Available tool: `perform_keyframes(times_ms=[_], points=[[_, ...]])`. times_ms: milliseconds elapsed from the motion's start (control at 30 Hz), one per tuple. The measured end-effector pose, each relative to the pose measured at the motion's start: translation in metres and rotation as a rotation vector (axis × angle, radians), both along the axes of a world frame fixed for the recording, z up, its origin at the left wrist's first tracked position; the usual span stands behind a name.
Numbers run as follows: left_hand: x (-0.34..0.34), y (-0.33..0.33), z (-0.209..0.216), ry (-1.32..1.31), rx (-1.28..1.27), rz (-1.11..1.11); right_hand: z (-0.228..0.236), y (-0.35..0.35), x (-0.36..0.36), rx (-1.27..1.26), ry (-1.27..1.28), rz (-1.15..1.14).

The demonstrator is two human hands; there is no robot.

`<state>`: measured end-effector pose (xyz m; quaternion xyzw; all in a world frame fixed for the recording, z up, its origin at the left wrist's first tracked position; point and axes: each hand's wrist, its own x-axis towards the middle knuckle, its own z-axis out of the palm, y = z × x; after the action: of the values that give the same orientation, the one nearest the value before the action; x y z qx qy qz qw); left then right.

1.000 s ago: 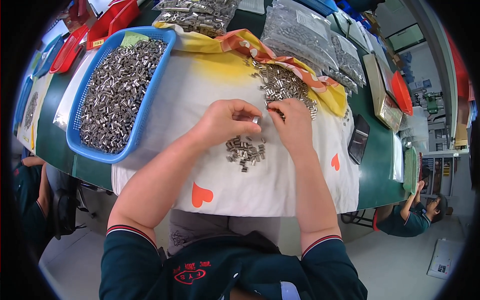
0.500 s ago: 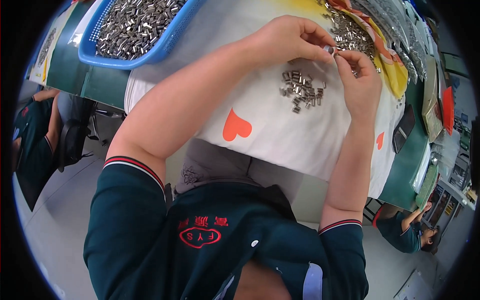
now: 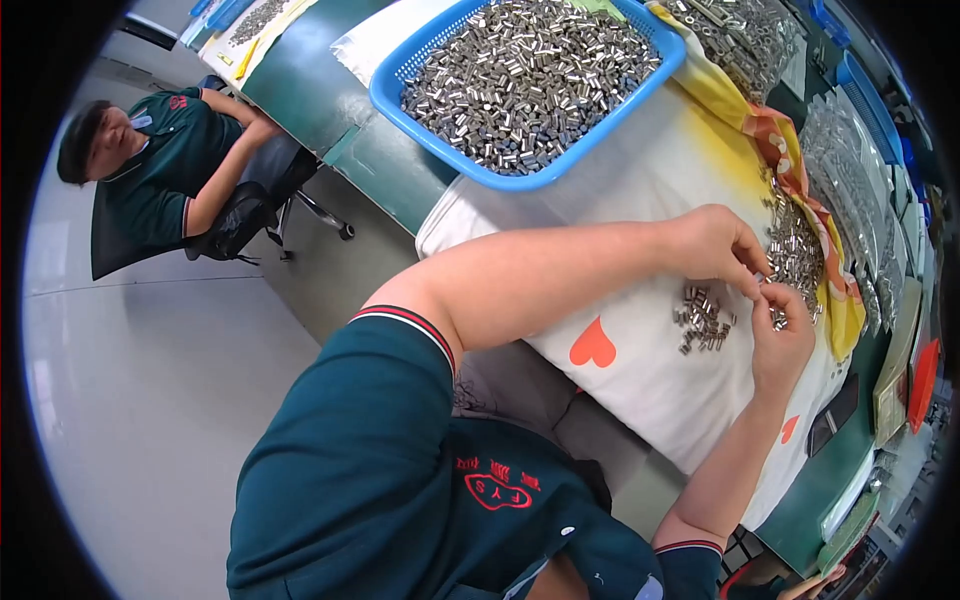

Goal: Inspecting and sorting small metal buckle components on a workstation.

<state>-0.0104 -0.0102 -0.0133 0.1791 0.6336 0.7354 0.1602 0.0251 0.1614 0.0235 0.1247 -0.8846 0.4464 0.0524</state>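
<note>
My left hand (image 3: 715,248) and my right hand (image 3: 783,340) meet fingertip to fingertip above the white cloth (image 3: 650,400). Both are closed in a pinch around a small metal piece, mostly hidden by the fingers. Just below my left hand lies a small pile of short, shiny metal cylinders (image 3: 704,322). Beyond my fingers, a larger heap of similar cylinders (image 3: 793,245) spreads along a yellow and orange patterned cloth (image 3: 795,150).
A blue plastic basket (image 3: 530,183) full of metal cylinders stands at the far side. Clear bags of parts (image 3: 850,190) lie at the right, with a dark phone (image 3: 832,415) near the green table edge. At the left, a person (image 3: 170,165) sits on a wheeled chair.
My view has swung left, so table, basket and hands appear farther right and lower. The seated person shows more fully. Both hands keep pinching together at the same spot over the cloth.
</note>
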Motion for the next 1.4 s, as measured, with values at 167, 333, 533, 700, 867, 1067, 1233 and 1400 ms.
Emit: perform_keyframes(times_ms=[167, 333, 533, 700, 867, 1067, 1233, 1400], points=[[-0.001, -0.003, 0.003, 0.082, -0.097, 0.040, 0.003, -0.010, 0.002, 0.246, 0.228, 0.013], [-0.002, 0.000, 0.011, 0.103, -0.186, 0.027, 0.002, -0.007, -0.001, 0.336, 0.278, 0.020], [-0.005, -0.004, 0.004, 0.075, -0.113, 0.082, -0.001, -0.007, -0.007, 0.123, 0.051, 0.000], [-0.006, 0.016, -0.001, 0.233, -0.131, 0.053, -0.008, 0.024, -0.009, 0.118, 0.032, 0.041], [0.002, -0.014, 0.004, 0.149, -0.245, 0.064, -0.005, -0.020, 0.001, 0.151, 0.144, 0.015], [-0.003, -0.003, 0.003, 0.152, -0.093, -0.043, -0.003, 0.001, -0.004, 0.010, 0.023, 0.016], [-0.004, -0.007, 0.020, 0.122, -0.217, -0.057, 0.013, -0.005, 0.000, 0.160, 0.128, 0.008], [0.003, -0.010, 0.011, -0.123, -0.084, -0.058, 0.006, -0.013, 0.000, 0.169, 0.272, 0.039]])
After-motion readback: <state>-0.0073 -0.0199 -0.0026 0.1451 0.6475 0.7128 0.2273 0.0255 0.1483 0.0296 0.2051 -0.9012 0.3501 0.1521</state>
